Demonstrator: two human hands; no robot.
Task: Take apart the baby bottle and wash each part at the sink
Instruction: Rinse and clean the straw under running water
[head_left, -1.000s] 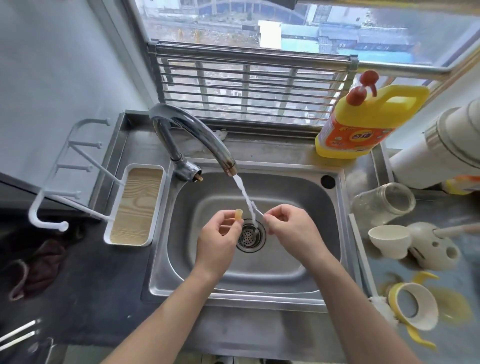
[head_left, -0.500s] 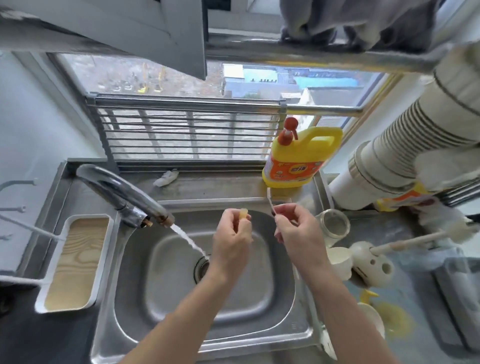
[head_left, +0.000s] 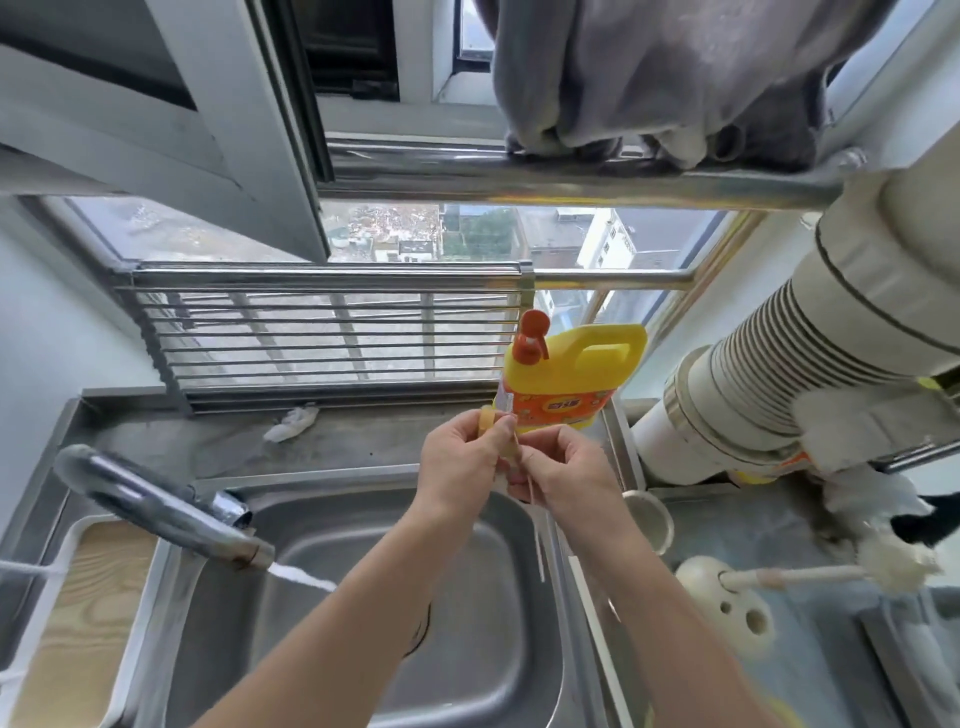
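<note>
**Hands lifted out of the water, straw parts brought together**

- A second ago I had both hands low over the drain, with the parts in the stream. They have since come up to the centre of the frame, over the far edge of the sink (head_left: 322, 525) and in front of the yellow detergent jug (head_left: 576, 379).
- The camera has tilted up with them. The window rail and hanging cloth now fill the top of the frame.
- The left hand (head_left: 462, 467) pinches the small yellow tip (head_left: 487, 418) between thumb and fingertips.
- The right hand (head_left: 566, 473) is curled round the thin clear straw (head_left: 537, 540), whose free end hangs down toward the basin.
- The two hands touch. I cannot tell whether the tip is seated on the straw or only held against it.
- The faucet (head_left: 156, 506) at lower left is running, and its stream (head_left: 301, 574) now falls clear of both hands.
- The glass bottle body (head_left: 655, 525) lies just right of the right wrist. The brush stand (head_left: 722, 608) is at lower right.

My read is that rinsing of these two pieces is finished or paused. Next comes a check or a refit, then setting them down on the right. The water is running unused.
</note>
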